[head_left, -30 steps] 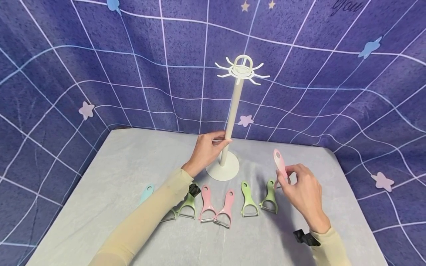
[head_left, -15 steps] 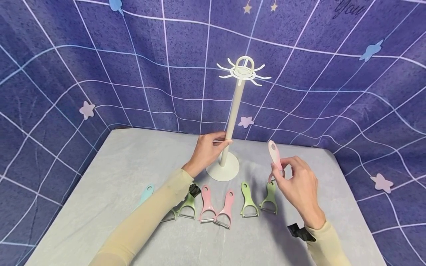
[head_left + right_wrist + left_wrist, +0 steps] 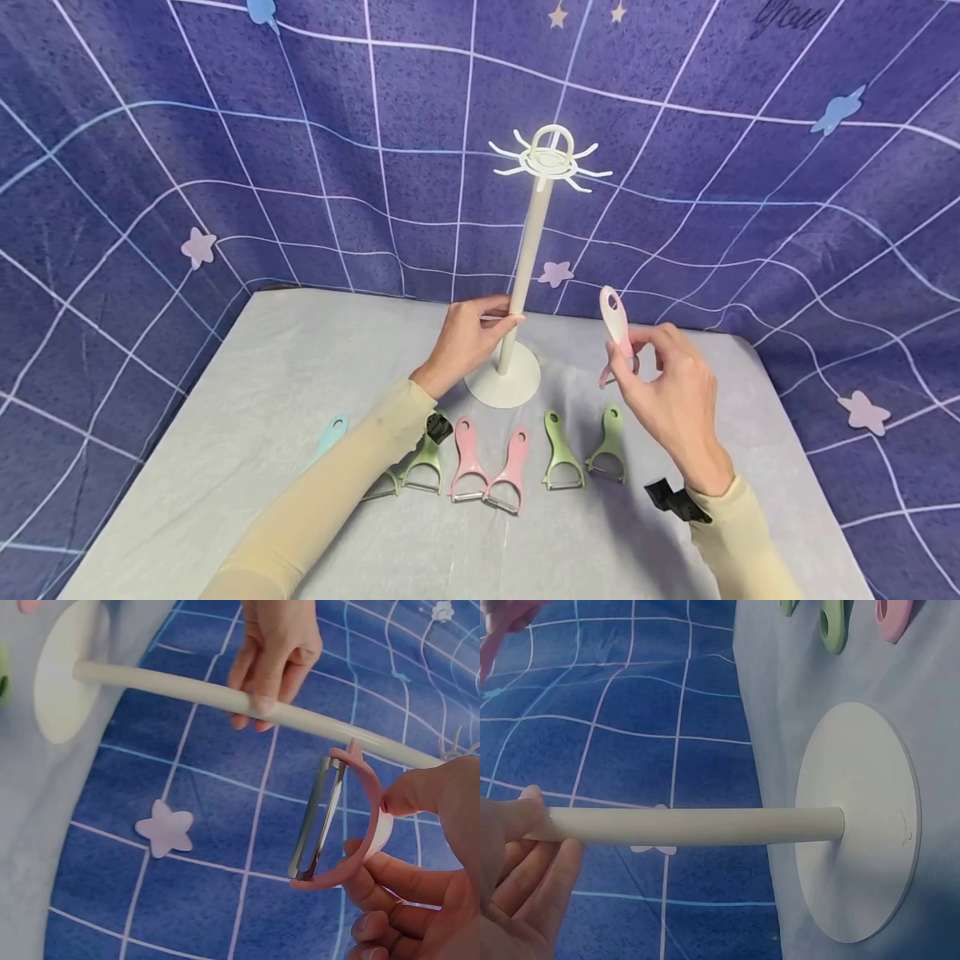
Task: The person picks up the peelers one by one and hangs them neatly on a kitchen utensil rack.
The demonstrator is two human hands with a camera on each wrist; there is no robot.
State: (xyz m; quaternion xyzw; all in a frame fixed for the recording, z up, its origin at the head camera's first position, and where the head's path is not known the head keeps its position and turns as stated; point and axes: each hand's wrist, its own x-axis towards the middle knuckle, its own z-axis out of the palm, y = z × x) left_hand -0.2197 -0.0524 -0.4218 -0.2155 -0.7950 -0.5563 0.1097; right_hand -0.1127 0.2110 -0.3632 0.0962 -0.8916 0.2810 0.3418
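Left hand (image 3: 467,337): wrapped on the pole, thumb on one side and fingers on the other, somewhere in its lower half, so yeah, a proper grip.
Right hand (image 3: 675,400): pinching a pink peeler (image 3: 615,321) between thumb and fingers, down near the blade end.
Held peeler: up in the air over the bench (image 3: 225,358), right of the stand and apart from it. Handle points up with the hole at the top, blade end low. The right wrist view has the metal blade (image 3: 319,817) nicely in sight.
Stand: off-white pole (image 3: 528,250) on a round base (image 3: 517,387), standing on the bench, with a hook ring (image 3: 549,162) and a little loop (image 3: 552,133) up top.
Peelers on the bench, right side: two green ones, first (image 3: 556,433) and second (image 3: 613,429), near each other, handles pointing away from the person.
Peelers in the middle: two pink ones, one (image 3: 465,442) and another (image 3: 516,454), blade ends super close; can't tell if they touch.
Peelers on the left: a green one (image 3: 427,454) and a blue one (image 3: 333,433), both partly behind the left sleeve (image 3: 337,492).
Backdrop: purple-blue curtain (image 3: 405,100) with grid lines and stars.
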